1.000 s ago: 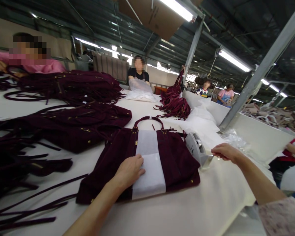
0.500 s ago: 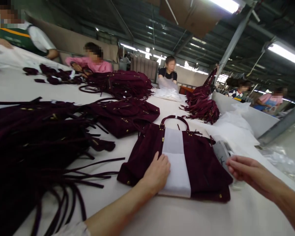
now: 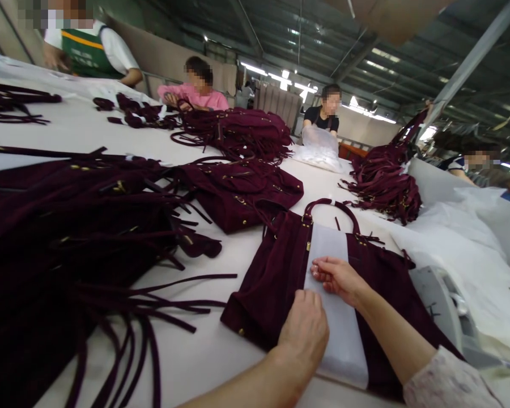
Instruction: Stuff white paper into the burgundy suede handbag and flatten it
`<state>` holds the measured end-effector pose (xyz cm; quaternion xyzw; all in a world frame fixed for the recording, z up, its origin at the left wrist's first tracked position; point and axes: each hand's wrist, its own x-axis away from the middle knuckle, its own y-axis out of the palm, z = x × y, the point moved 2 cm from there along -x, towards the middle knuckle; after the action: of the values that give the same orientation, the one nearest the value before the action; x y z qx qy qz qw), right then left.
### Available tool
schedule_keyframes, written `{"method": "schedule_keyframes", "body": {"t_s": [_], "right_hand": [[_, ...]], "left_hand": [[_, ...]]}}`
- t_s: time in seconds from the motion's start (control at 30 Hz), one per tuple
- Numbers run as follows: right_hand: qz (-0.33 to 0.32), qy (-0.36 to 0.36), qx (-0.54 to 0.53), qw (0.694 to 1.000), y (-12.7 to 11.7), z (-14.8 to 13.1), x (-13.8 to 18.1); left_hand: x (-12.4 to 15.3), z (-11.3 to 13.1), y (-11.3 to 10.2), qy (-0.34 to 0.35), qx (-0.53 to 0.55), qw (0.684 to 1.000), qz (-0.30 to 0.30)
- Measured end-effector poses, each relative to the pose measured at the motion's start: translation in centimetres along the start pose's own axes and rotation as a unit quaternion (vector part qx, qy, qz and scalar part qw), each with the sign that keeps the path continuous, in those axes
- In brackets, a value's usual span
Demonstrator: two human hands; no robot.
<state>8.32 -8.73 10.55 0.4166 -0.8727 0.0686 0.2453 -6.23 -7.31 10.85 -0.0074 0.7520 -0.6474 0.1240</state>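
Note:
A dark maroon suede handbag (image 3: pixel 276 277) lies flat on the white table (image 3: pixel 221 362) in front of me, its handle pointing away. A white strip of wrapping paper (image 3: pixel 331 249) runs down its middle. My left hand (image 3: pixel 304 331) rests palm down on the near part of the strip and the bag. My right hand (image 3: pixel 338 277) presses its fingertips onto the strip at mid-length, thumb and fingers close together. Whether a bit of tape is under the fingers cannot be made out.
Piles of similar maroon bags (image 3: pixel 238 190) and long straps (image 3: pixel 110 294) fill the table's left side. A grey tape dispenser (image 3: pixel 440 306) stands right of the bag, next to white sheets (image 3: pixel 471 249). A fringed bag bundle (image 3: pixel 385 184) lies beyond. Several people work along the far edge.
My right hand left the tape dispenser and came across onto the white strip. The view swung left, and my left hand slid toward the near end of the strip.

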Motion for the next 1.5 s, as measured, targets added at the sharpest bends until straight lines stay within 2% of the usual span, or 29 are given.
{"method": "schedule_keyframes", "body": {"t_s": [0.27,0.43,0.57,0.7,0.83,0.9,0.97,1.07,1.2,1.33,1.43,1.5], "right_hand": [[0.006,-0.042,0.018,0.999,0.3,0.2,-0.1],[0.003,-0.062,0.04,0.997,0.3,0.6,-0.4],[0.027,-0.12,0.096,0.988,0.3,0.8,-0.9],[0.09,-0.221,0.2,0.95,-0.2,0.7,-1.8],[0.154,-0.325,0.348,0.866,-1.1,0.5,-2.6],[0.178,-0.34,0.396,0.834,-1.4,0.4,-3.1],[0.215,-0.319,0.405,0.83,-1.6,0.2,-3.7],[0.256,-0.271,0.363,0.854,-1.9,-0.3,-4.9],[0.22,-0.22,0.312,0.897,-2.5,-1.6,-5.7],[0.097,-0.179,0.271,0.941,-3.6,-2.1,-4.6],[0.017,-0.208,0.292,0.933,-3.8,-1.3,-3.5],[0.016,-0.242,0.344,0.907,-3.7,-0.6,-3.4]], "left_hand": [[0.1,-0.4,-0.2,-0.018,0.011,1.0,-0.007],[0.0,-1.0,-0.3,0.024,0.019,1.0,-0.007],[-0.2,-1.2,-0.6,0.032,0.03,0.999,-0.026],[-0.2,-1.2,-0.7,0.032,0.038,0.999,-0.02],[0.0,-1.1,-0.5,0.032,0.039,0.999,-0.01],[0.1,-1.1,-0.5,0.033,0.035,0.999,-0.001],[0.1,-1.2,-0.6,0.033,0.033,0.999,-0.001],[0.1,-1.2,-0.5,0.032,0.036,0.999,-0.005],[0.0,-1.3,-0.5,0.03,0.048,0.998,0.0],[-0.1,-1.3,-0.6,0.029,0.046,0.999,0.0],[0.0,-1.1,-0.7,0.028,0.028,0.999,0.007],[0.0,-1.1,-0.8,0.027,0.025,0.999,0.002]]}}
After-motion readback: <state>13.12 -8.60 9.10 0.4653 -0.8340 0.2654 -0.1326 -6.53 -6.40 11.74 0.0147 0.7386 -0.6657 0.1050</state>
